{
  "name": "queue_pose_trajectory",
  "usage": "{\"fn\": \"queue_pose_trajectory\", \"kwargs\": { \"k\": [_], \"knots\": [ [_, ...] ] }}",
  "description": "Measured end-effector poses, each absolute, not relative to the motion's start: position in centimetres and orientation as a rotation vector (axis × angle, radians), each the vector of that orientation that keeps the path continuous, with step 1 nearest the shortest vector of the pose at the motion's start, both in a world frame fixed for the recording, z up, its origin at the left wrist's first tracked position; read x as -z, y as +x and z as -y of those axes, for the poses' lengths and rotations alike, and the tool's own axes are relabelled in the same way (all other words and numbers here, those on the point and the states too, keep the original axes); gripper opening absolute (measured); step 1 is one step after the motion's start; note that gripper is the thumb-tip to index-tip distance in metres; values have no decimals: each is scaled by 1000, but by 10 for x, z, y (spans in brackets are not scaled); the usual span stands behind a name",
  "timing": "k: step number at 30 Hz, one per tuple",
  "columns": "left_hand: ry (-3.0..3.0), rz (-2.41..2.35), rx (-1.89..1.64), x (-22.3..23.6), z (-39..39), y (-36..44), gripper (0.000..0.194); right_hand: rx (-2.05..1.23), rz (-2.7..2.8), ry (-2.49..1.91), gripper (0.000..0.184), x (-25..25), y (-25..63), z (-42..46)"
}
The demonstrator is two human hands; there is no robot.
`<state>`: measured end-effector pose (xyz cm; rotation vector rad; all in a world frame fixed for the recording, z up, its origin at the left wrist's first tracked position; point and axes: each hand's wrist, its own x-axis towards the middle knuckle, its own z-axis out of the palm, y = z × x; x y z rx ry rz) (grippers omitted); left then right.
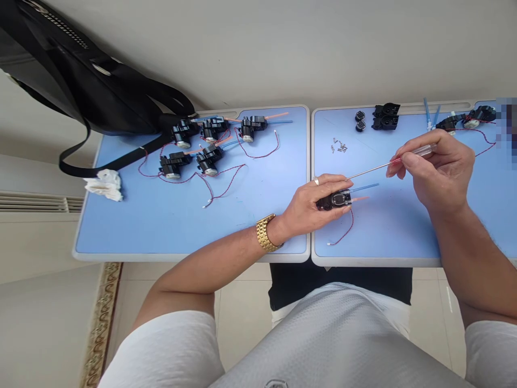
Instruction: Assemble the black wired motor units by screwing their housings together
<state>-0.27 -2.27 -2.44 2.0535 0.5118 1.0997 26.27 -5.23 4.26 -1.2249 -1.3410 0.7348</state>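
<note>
My left hand [313, 202] lies on the right blue table [383, 237] with its fingers closed around a small black motor part [336, 200]. Blue and orange tubes and a thin red wire [343, 233] trail from that part. My right hand [434, 164] pinches a thin screwdriver [379, 168] by its clear handle, and the metal tip points down-left at the part. A gold watch is on my left wrist and a ring on one finger.
Several finished black motor parts [205, 145] with red wires lie on the left blue table [181, 215]. A black bag [81, 81] and a crumpled tissue [104, 184] sit at its left end. Small screws [339, 146], black pieces [385, 116] and another wired part [470, 118] lie at the back right.
</note>
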Motion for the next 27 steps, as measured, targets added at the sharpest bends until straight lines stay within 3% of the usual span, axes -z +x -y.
{"fn": "queue_pose_trajectory", "kwargs": {
  "k": [11,27],
  "knots": [
    [2077,-508,-1112,23,23,-3,51,-681,1414,-1128,6,-33,270,45],
    [2076,-526,-1083,23,24,-2,49,-788,1406,-1154,7,-33,272,41]
  ]
}}
